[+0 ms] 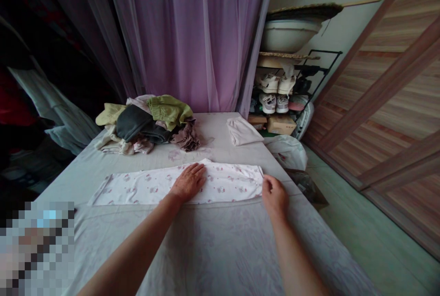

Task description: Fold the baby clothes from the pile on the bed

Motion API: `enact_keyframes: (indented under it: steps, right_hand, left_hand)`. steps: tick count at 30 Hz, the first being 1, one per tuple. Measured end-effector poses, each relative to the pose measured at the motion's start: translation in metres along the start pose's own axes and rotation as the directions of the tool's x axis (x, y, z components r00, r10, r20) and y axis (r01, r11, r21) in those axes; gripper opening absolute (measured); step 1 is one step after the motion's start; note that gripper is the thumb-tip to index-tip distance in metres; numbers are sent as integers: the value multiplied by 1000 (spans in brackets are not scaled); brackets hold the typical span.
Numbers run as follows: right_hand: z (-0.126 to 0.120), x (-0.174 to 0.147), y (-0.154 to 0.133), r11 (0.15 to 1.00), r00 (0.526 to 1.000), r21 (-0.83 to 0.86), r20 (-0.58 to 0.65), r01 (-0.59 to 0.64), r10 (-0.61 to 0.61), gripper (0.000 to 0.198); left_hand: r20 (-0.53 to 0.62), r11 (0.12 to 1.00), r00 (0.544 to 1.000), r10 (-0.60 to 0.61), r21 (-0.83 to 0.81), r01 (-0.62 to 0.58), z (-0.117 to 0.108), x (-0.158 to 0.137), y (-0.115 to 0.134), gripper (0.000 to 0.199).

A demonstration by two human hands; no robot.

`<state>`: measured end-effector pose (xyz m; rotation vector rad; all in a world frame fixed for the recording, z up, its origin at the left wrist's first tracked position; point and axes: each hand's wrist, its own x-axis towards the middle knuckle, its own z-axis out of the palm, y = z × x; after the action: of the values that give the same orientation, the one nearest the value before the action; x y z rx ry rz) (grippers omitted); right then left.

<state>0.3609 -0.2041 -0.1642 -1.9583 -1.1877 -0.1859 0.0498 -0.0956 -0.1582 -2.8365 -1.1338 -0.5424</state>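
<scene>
Where the left hand point(190, 180) lies in the head view: open and flat, palm down, fingers together, across the middle of the printed white garment point(222, 186).
Right hand point(275, 195): curled, thumb and forefinger pinching the near-side edge of the garment's end just beside them; the other fingers are folded in toward the palm.
Printed white garment: stretched out lengthwise under the left hand, one end at the right hand, the other well out to the left of the left hand; small figures are scattered over it, and light wrinkles show close to the right hand.
Pale sheet point(223, 254): spread beneath both hands and forearms, faintly patterned.
Clothes pile point(134, 124): beyond the left hand and to its left, heaped loosely, with green, yellow, dark grey, cream and brown pieces.
Folded pale cloth point(244, 132): beyond the right hand and a little to its left, apart from the pile.
Purple curtain point(178, 35): hanging straight ahead, past the pile.
Shoe rack point(325, 72): ahead of the right hand, off the sheet, with light shoes point(277, 103) on its shelves, cardboard boxes point(282, 125) low down and a white basin point(290, 35) on top.
White plastic bag point(292, 150): beyond the right hand, past the sheet's edge.
Wood-grain panels point(385, 80): far to the right of the right hand.
</scene>
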Motion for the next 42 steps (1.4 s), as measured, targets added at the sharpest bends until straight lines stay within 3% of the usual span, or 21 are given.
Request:
enact_keyframes:
  steps: [2, 5, 9, 13, 17, 20, 23, 31, 38, 42]
  right_hand:
    - [-1, 0, 5, 993, 995, 57, 17, -103, 102, 44]
    - [-1, 1, 4, 984, 986, 83, 55, -160, 155, 48]
    - [0, 0, -2, 993, 991, 54, 82, -107, 102, 47]
    - [0, 1, -3, 994, 998, 101, 55, -40, 35, 42]
    - [0, 3, -2, 996, 996, 69, 71, -61, 56, 40]
    - [1, 3, 0, 996, 992, 62, 107, -71, 65, 41]
    - [0, 2, 0, 996, 994, 73, 101, -54, 46, 46]
    - [-9, -5, -9, 977, 984, -204, 179, 58, -21, 44]
    - [-4, -5, -3, 995, 995, -99, 97, 35, -25, 47]
    - [-1, -5, 0, 998, 994, -61, 107, 24, -17, 46]
  left_hand:
    - [-14, 1000, 1000, 6, 3, -6, -3, 2, 2, 38]
    - [-6, 1000, 1000, -17, -4, 17, -9, 2, 7, 34]
    - [54, 998, 997, -62, -8, 62, -16, -9, 17, 37]
    - [104, 993, 988, -118, -4, 119, -18, -29, 32, 55]
    - [97, 986, 981, -168, 25, 167, -18, -39, 40, 62]
    - [68, 991, 988, -137, 15, 136, -19, -41, 41, 61]
    - [127, 997, 989, -75, -24, 78, -22, -43, 43, 55]
    - [179, 985, 969, -171, 4, 173, -31, -47, 58, 58]
    - [203, 970, 950, -238, 3, 243, -38, -52, 65, 58]
    - [157, 972, 960, -232, -1, 235, -34, -56, 64, 56]
